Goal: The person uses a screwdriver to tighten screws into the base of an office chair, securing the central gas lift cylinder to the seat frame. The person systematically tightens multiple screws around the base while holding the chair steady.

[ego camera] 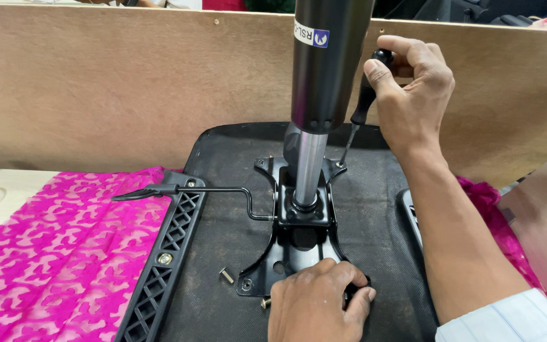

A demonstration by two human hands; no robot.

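Note:
An upturned chair seat (375, 215) with a black underside lies before me. A black metal mounting plate (286, 253) sits on it, with a gas lift cylinder (324, 69) standing upright from its middle. My right hand (409, 88) grips a black-handled screwdriver (363, 101), its tip on a screw at the plate's far right corner. My left hand (318, 301) presses down on the plate's near right corner. A bent lever rod (223, 190) runs left from the plate. Two loose bolts (226, 275) lie near the plate's near left corner.
A black lattice armrest bracket (169, 253) is fixed along the seat's left side. Pink patterned cloth (58, 247) covers the table to the left and shows at the right. A brown board wall (96, 82) stands behind the seat.

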